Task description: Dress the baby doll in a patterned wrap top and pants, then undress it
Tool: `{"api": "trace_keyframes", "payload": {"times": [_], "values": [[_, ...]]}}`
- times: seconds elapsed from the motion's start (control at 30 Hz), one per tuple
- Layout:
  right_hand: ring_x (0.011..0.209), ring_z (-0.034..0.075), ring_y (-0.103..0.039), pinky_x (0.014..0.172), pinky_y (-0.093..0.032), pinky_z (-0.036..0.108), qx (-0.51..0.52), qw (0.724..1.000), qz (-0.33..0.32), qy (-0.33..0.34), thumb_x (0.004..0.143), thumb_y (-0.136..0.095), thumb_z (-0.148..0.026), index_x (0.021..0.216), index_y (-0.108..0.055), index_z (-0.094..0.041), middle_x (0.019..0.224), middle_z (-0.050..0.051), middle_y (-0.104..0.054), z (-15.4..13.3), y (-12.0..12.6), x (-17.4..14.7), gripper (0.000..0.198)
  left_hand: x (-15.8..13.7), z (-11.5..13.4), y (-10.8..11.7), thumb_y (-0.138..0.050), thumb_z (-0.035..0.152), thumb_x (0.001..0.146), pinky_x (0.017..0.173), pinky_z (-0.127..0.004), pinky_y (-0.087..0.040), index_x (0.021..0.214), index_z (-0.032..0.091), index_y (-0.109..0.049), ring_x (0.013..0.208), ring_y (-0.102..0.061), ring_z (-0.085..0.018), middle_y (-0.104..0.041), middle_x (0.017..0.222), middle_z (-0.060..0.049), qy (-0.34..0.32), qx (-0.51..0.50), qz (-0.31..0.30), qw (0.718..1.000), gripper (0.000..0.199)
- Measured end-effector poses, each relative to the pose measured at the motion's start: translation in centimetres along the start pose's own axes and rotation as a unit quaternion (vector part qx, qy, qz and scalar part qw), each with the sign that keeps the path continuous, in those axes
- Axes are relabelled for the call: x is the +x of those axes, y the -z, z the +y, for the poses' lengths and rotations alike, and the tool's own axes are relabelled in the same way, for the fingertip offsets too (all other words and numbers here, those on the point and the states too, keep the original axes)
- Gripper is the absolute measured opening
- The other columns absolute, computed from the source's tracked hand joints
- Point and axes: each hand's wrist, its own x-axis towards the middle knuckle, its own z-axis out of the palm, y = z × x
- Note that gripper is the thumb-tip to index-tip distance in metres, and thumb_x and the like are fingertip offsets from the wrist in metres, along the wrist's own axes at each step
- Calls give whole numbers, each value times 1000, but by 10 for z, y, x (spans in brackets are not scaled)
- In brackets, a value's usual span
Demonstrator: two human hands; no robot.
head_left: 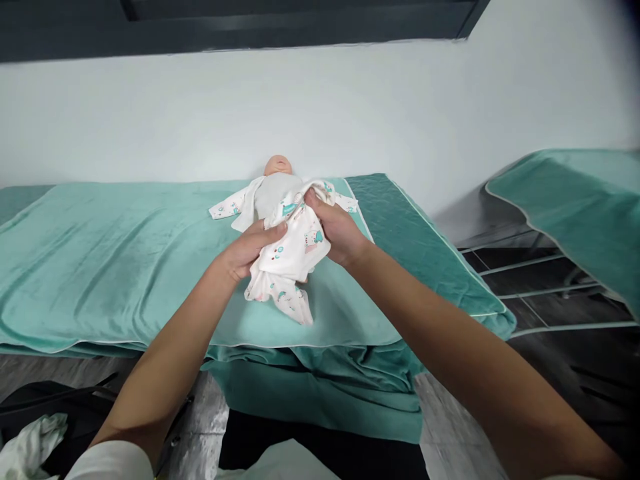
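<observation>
A baby doll (278, 165) lies on its back on the green bed cover, its head towards the wall. It has a pale grey front and a white printed top (233, 204), open, with sleeves spread to both sides. Between my hands is a bunched white baby garment (295, 250) with teal and pink prints, held above the doll's lower body. My left hand (253, 247) grips its left edge, thumb on top. My right hand (337, 227) pinches its upper right part. One narrow end hangs down towards me. The doll's legs are hidden behind the cloth.
The green velvet cover (100, 260) is wrinkled on the left and hangs over the bed's front edge. A white wall (250, 113) rises behind. To the right are a second green cover (575, 200) and metal bars (555, 293). A black bag (45, 407) sits at lower left with pale cloth (35, 443).
</observation>
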Motion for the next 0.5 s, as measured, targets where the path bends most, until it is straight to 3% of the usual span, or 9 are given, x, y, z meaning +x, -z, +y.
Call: {"api": "trace_keyframes", "payload": {"times": [0.1, 0.17, 0.33, 0.5], "values": [[99, 25, -70, 76, -55, 35, 5, 1000, -2, 1, 80, -57, -79, 115, -65, -29, 98, 4, -76, 2, 2, 2, 61, 0, 2, 2, -89, 39, 65, 80, -41, -60, 113, 14, -71, 94, -75, -33, -78, 101, -14, 29, 35, -24, 999, 57], [101, 25, -70, 76, -56, 35, 20, 1000, -10, 10, 81, -57, -78, 118, -63, -30, 100, 3, -76, 5, 3, 1, 60, 3, 3, 0, -89, 36, 65, 82, -41, -60, 114, 13, -71, 95, -75, -32, -77, 103, -14, 8, 27, -4, 1000, 56], [103, 25, -69, 79, -57, 35, 51, 999, -17, -10, 84, -62, -68, 121, -62, -29, 106, 4, -75, 21, 3, -9, 54, 9, -2, -10, -83, 47, 71, 93, -42, -57, 115, 15, -71, 105, -72, -31, -77, 107, -12, -88, -64, 74, 991, 56], [96, 25, -71, 76, -58, 35, 72, 993, -80, -56, 82, -65, -66, 116, -68, -25, 102, 5, -76, 37, 14, -14, 54, 8, -12, -7, -82, 48, 72, 91, -41, -57, 116, 14, -71, 101, -73, -31, -77, 103, -12, -52, -50, 65, 995, 56]]}}
